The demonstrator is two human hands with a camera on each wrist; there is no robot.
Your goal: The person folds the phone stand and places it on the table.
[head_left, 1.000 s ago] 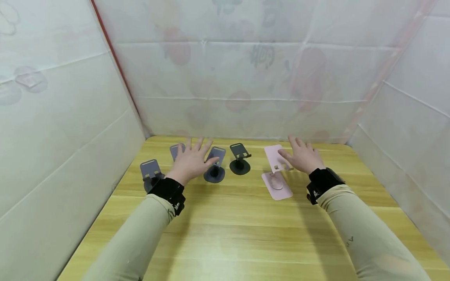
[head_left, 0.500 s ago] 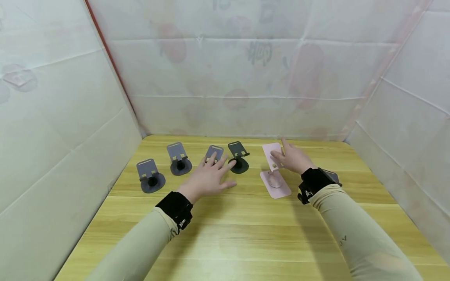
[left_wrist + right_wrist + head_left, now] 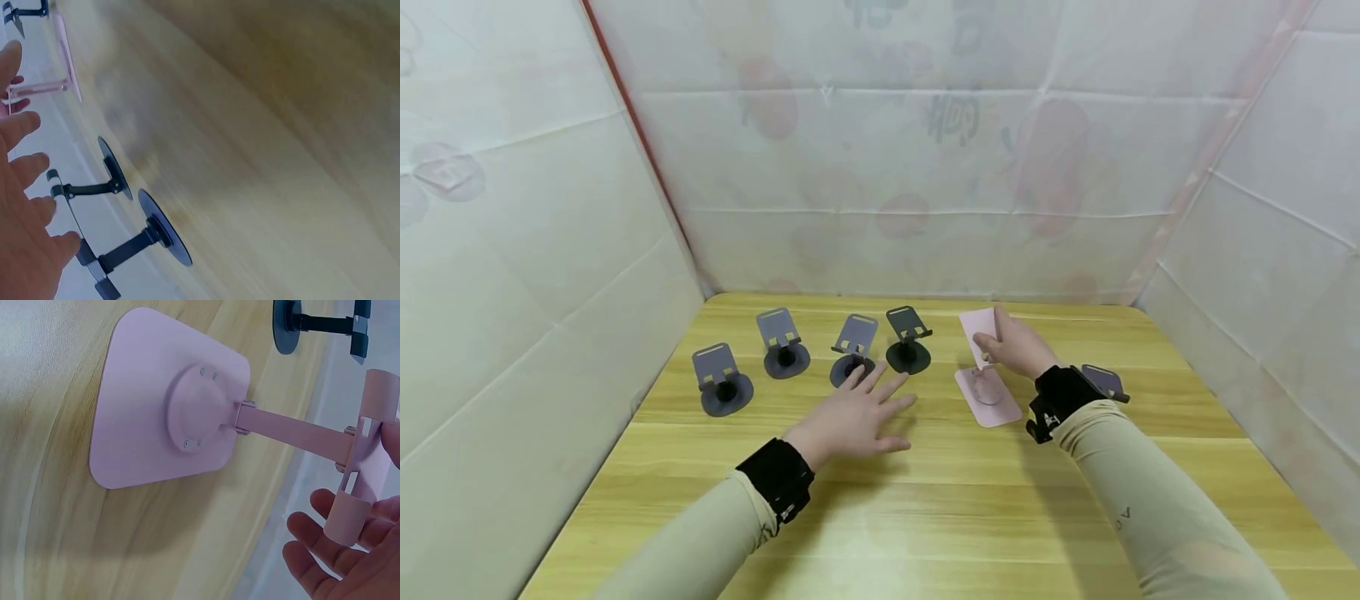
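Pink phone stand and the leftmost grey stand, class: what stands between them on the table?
In the head view, three stands: a grey one, a grey one and a black one, between the leftmost grey stand and the pink phone stand.

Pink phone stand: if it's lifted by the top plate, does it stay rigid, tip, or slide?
The pink phone stand looks like thin stiff plastic, so probably light. Its arm meets the base at a small hinge, so the plate gripped by the right hand may fold rather than lift the whole stand. The broad flat base probably resists tipping but may slide on the smooth wooden table.
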